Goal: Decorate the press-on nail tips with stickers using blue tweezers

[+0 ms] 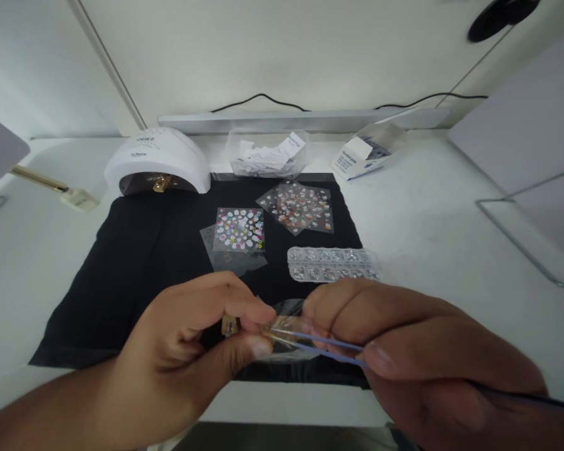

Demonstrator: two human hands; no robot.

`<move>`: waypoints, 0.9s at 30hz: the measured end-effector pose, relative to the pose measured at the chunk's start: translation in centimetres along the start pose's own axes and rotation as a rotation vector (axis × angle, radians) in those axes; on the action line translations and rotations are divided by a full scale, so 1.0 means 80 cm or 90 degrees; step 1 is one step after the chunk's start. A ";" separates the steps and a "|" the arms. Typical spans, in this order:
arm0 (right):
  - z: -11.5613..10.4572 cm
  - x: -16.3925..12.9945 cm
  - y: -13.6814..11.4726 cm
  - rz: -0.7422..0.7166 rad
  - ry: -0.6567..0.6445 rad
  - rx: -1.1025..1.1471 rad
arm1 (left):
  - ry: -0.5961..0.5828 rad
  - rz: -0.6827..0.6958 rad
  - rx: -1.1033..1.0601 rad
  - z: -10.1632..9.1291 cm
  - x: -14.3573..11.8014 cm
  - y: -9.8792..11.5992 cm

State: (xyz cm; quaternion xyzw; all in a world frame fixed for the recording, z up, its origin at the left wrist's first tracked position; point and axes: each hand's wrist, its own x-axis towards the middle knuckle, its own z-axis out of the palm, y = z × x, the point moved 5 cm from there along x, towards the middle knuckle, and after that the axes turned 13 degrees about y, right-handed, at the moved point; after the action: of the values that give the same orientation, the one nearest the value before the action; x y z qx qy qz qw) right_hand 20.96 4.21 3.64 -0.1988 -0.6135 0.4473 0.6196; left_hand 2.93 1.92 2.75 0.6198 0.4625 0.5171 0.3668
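My left hand (207, 344) is closed, thumb and fingers pinched together near the middle. A small gold-coloured piece (229, 324) shows between its fingers; whatever lies at the very fingertips is too small to make out. My right hand (418, 351) is closed around a pair of tweezers (331, 346), whose two bluish arms narrow towards the left fingertips. Their dark rear end leaves the hand at lower right. Behind the tweezers, a clear shiny sheet or dish (291, 358) lies on the black cloth (122, 275), partly covered by both hands.
Sticker sheets (239, 228) and further sheets (303, 207) lie on the cloth. Beyond my right hand is a clear rhinestone case (326, 264). At the back stand a white nail lamp (157, 156), a tub of white packets (267, 156) and an alcohol pad box (369, 150).
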 end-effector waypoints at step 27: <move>-0.001 -0.002 -0.014 0.005 0.134 -0.069 | 0.046 0.053 -0.073 -0.003 0.001 -0.002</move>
State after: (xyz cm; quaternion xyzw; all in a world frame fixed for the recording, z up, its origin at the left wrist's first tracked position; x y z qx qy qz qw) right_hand 21.38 3.49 4.42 -0.2804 -0.5672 0.3929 0.6673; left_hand 2.68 2.07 2.71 0.5969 0.4190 0.5799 0.3632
